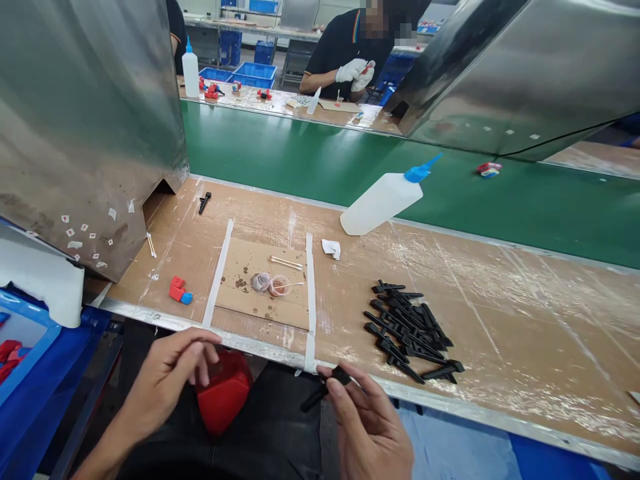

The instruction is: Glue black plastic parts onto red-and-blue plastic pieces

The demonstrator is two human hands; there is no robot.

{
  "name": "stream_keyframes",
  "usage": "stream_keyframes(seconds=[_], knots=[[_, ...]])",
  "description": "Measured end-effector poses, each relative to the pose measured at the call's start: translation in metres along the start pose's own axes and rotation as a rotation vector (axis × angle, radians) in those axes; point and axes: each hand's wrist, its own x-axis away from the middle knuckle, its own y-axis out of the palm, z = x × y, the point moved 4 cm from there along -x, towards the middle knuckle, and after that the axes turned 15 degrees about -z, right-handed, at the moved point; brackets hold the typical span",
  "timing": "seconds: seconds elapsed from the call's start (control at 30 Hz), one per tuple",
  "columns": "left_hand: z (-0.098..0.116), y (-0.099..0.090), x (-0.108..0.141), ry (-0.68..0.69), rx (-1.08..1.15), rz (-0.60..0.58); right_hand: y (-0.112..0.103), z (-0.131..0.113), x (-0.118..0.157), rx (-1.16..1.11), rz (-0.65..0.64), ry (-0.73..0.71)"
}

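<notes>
My right hand (pixel 373 420) pinches a small black plastic part (pixel 325 388) just below the table's front edge. My left hand (pixel 167 383) is held in the air over my lap, fingers apart and slightly curled, with nothing in it. A red object (pixel 224 393) lies below and behind its fingertips. On the table, a pile of black parts (pixel 407 330) lies to the right. Between two white tape strips sits a cardboard sheet (pixel 240 300) with small round dishes (pixel 270 285) and cotton swabs (pixel 286 263). A red and blue piece (pixel 180 291) rests left of the sheet.
A white bottle with a blue nozzle (pixel 383 203) leans near the green belt (pixel 280 150). A crumpled white tissue (pixel 331 249) lies nearby. Metal housings (pixel 90 120) rise on both sides. A gloved person (pixel 345 60) works across the belt. A blue bin (pixel 25 347) is at far left.
</notes>
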Motion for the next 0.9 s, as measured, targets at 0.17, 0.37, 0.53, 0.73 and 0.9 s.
stream_keyframes(seconds=[0.17,0.37,0.53,0.73,0.9], knots=[[-0.006,0.051,-0.012,-0.101,0.134,-0.331,0.049,-0.005,0.006,0.081,-0.344,-0.157],[-0.012,0.069,-0.017,-0.094,0.327,-0.522,0.067,-0.002,-0.002,0.135,-0.544,-0.173],[-0.021,0.071,-0.029,-0.077,0.632,-0.492,0.067,-0.004,-0.018,0.156,-0.574,-0.085],[-0.032,0.073,-0.043,-0.096,0.682,-0.395,0.042,-0.023,-0.062,0.212,-0.149,-0.111],[-0.031,0.066,-0.049,-0.158,0.709,-0.306,0.045,-0.033,-0.100,0.319,-0.181,-0.131]])
